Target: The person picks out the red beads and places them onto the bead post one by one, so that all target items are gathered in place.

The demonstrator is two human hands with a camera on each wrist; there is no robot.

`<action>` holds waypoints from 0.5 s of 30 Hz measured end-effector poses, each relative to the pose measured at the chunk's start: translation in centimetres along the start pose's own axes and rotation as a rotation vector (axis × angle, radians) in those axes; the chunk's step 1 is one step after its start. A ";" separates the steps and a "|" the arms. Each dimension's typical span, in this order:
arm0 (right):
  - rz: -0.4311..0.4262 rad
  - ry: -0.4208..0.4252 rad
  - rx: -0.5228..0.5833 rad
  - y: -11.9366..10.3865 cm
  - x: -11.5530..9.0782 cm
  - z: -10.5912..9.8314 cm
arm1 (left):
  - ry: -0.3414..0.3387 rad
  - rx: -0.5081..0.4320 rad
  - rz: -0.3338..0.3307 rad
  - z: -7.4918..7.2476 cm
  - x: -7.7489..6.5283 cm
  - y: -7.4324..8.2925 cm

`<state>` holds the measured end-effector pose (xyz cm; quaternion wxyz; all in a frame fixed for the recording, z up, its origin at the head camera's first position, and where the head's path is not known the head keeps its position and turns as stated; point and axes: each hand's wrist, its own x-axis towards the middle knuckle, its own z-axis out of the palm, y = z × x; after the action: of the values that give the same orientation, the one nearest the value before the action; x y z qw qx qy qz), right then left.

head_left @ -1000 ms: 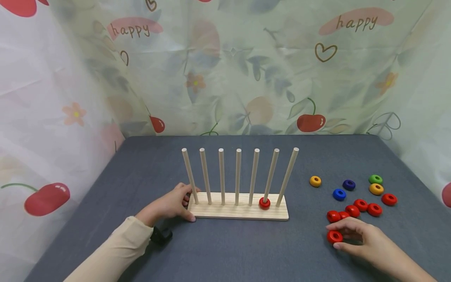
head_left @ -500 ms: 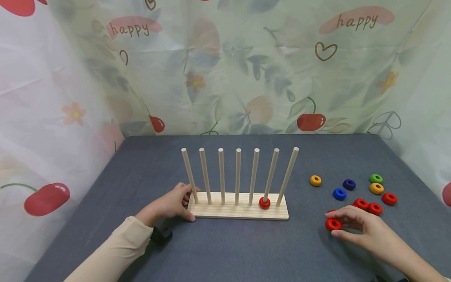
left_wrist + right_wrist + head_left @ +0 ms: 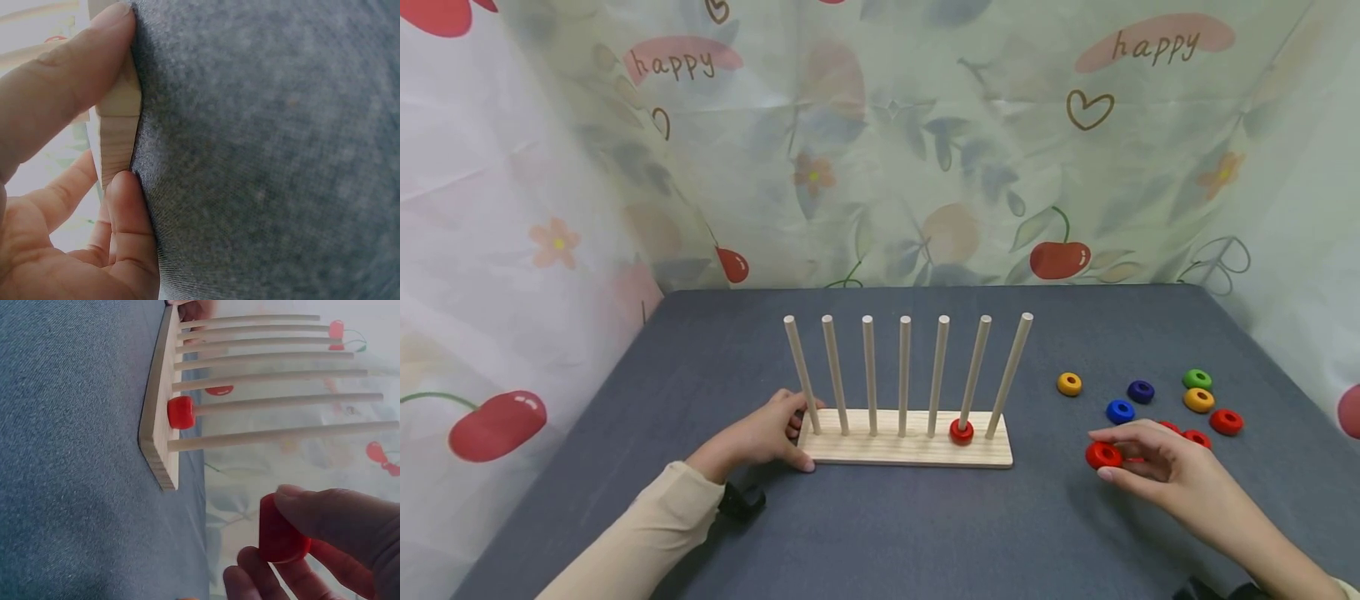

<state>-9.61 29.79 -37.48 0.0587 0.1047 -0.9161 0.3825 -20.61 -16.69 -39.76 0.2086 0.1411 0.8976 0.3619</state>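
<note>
A wooden peg rack (image 3: 913, 451) with several upright pegs stands on the dark table. My left hand (image 3: 772, 433) grips its left end; in the left wrist view the thumb and fingers hold the wooden base (image 3: 119, 140) at its edge. One red ring (image 3: 961, 431) sits low on the second peg from the right. To the right of the rack my right hand (image 3: 1165, 467) pinches another red ring (image 3: 1103, 455) between thumb and fingers, raised off the table. In the right wrist view this red ring (image 3: 279, 531) is beyond the rack's near end.
Behind the right hand lie loose rings: a yellow ring (image 3: 1070, 384), a dark blue ring (image 3: 1141, 392), a blue ring (image 3: 1121, 412), a green ring (image 3: 1197, 380) and several red ones, partly hidden by the hand. A printed curtain (image 3: 895, 150) hangs around the table (image 3: 880, 533).
My right hand has lifted the red ring and carried it slightly away from me and left, now covering some of the loose red rings. The left hand keeps its grip on the rack.
</note>
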 end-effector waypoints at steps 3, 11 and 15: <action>-0.020 0.024 0.013 -0.2 0.1 0.0 | 0.001 -0.003 0.001 0.0 -0.1 0.0; 0.002 0.024 0.009 -1.3 0.6 -0.2 | 0.005 -0.007 -0.005 0.0 -0.2 0.1; 0.001 0.029 0.005 -2.0 1.1 -0.1 | 0.000 -0.005 0.007 -0.1 -0.2 0.1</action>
<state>-10.22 28.35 -35.83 0.0714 0.0991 -0.9142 0.3864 -20.51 -16.78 -39.56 0.2075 0.1437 0.8962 0.3648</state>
